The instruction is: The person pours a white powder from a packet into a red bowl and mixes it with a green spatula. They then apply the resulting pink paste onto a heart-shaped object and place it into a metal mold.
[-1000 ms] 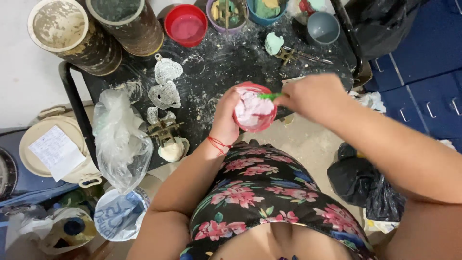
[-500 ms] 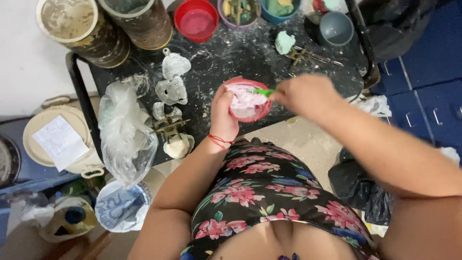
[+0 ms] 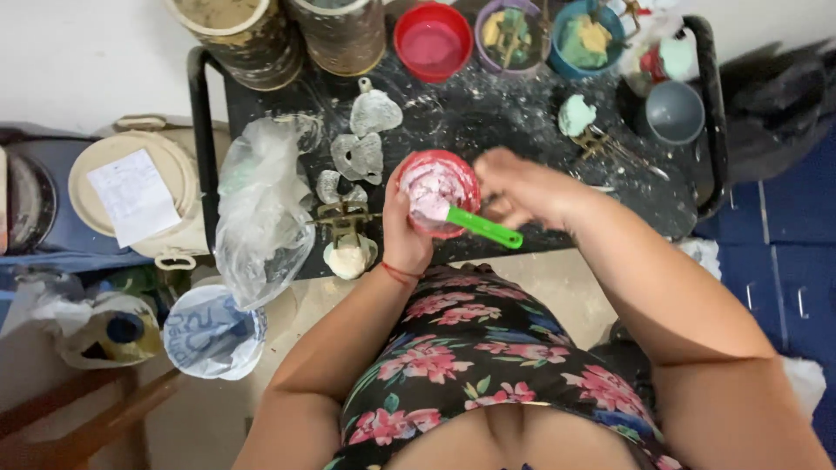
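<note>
My left hand grips a small red bowl filled with pale pink paste, held above the front of a dark, spattered table. A green-handled stirrer sticks out of the bowl toward me. My right hand is just right of the bowl, blurred, its fingers around the upper part of the green handle. A red thread circles my left wrist.
Two large tins, a red bowl, a purple cup, a blue cup and a grey cup line the table's far side. Pale cast pieces and a clear plastic bag lie left. A lidded bucket stands on the floor.
The view has shifted, so the table sits lower in frame. The green stirrer now points down toward me from the bowl, and my right hand has moved slightly right of the rim.
</note>
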